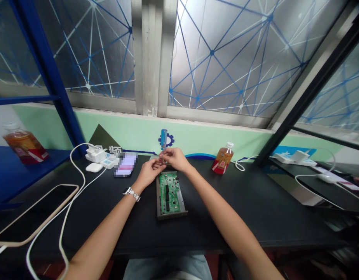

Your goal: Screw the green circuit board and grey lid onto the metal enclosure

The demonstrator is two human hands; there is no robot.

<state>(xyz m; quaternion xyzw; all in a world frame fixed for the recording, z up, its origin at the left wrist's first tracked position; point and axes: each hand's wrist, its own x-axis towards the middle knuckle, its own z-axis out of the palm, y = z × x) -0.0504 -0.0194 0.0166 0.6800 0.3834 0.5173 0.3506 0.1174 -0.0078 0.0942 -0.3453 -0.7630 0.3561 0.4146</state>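
A screwdriver (163,139) with a clear blue handle stands nearly upright past the far end of a green circuit board (171,194). The thumb and fingers of my right hand (176,158) pinch its shaft just below the handle. Close beside them, my left hand (150,172) is closed in a pinch near the lower end of the shaft; what lies between those fingertips is hidden. The board sits in a shallow metal housing (171,216) lying lengthwise on the black table (226,212). My fingers cover the screwdriver's tip and part of the housing's far end.
A bottle of orange-brown drink (223,158) stands at the right rear. Left of my hands lie a phone with a lit screen (126,165) and white chargers (96,154). White cables (69,206) cross a large phone (36,216) at the left. A window wall closes the back.
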